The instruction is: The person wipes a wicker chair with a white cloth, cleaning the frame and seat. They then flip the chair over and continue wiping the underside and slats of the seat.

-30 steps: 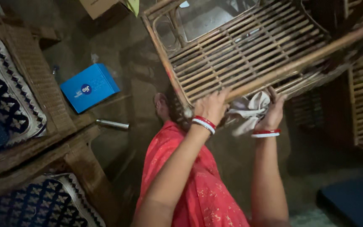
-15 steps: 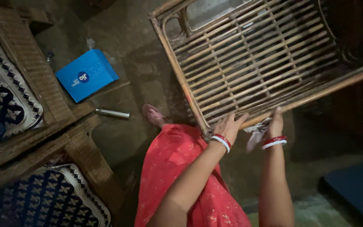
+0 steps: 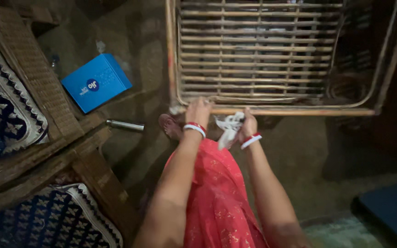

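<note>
Dim earthen floor (image 3: 295, 151) underfoot, cane rack (image 3: 258, 55) low at far centre. Gripped its near rail with left hand (image 3: 198, 111), fingers curled over; right hand (image 3: 248, 125) pinched white cloth (image 3: 229, 126) against it. Blue box (image 3: 96, 81) and metal cylinder (image 3: 125, 125) lay left.

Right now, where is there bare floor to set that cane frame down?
Bare floor lies right of the right hand, between the cane frame and the dark mat. The left side is crowded: blue box, metal tube, wooden seats.

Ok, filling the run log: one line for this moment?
left hand: grips woven cane furniture frame | right hand: holds white cloth against frame rail
</note>
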